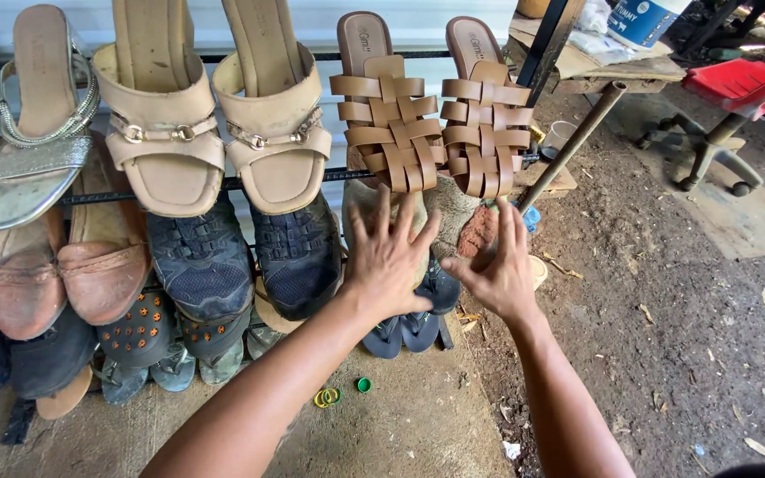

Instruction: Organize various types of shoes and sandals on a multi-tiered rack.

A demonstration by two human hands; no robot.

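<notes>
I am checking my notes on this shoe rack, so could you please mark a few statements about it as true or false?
1. Both hands are spread open and hold nothing. True: the left hand and right hand have open fingers.
2. The woven tan sandals sit on the rack's top row. True.
3. The hands reach toward the silver sandal. False: the silver sandal is at the far left; the hands are below the woven pair.
4. The dark sneakers hang above the beige sandals. False: the dark sneakers sit below the beige sandals.
</notes>
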